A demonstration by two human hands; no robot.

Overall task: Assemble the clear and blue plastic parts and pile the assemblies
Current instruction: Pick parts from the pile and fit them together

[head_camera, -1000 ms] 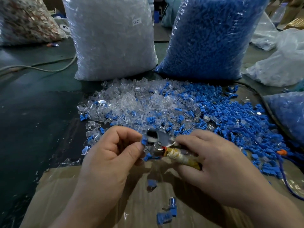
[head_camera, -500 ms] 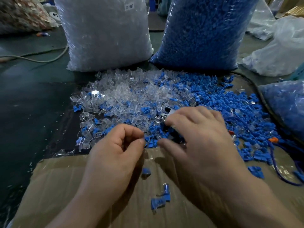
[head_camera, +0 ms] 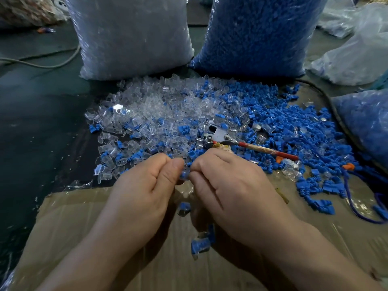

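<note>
My left hand [head_camera: 144, 185] and my right hand [head_camera: 235, 190] meet above the cardboard sheet [head_camera: 73, 223], both pinching one small blue part [head_camera: 184, 174] between thumbs and fingertips. A clear piece seems to sit with it, mostly hidden by my fingers. Beyond my hands lies a heap of clear parts [head_camera: 159, 114] mixed with blue ones, and to the right a spread of blue parts [head_camera: 294, 127]. Two or three finished blue-and-clear assemblies [head_camera: 201, 244] lie on the cardboard under my wrists.
A metal hand tool [head_camera: 222, 136] with a red handle lies on the parts just past my right hand. Big bags stand behind: clear parts [head_camera: 130, 34], blue parts [head_camera: 256, 32], and another blue bag [head_camera: 365, 122] at right. A blue cord [head_camera: 352, 202] loops at the right edge.
A second ago my right hand held the tool against the left hand's part. It laid the tool on the pile, reached into the parts, and now both hands pinch a blue part together.
</note>
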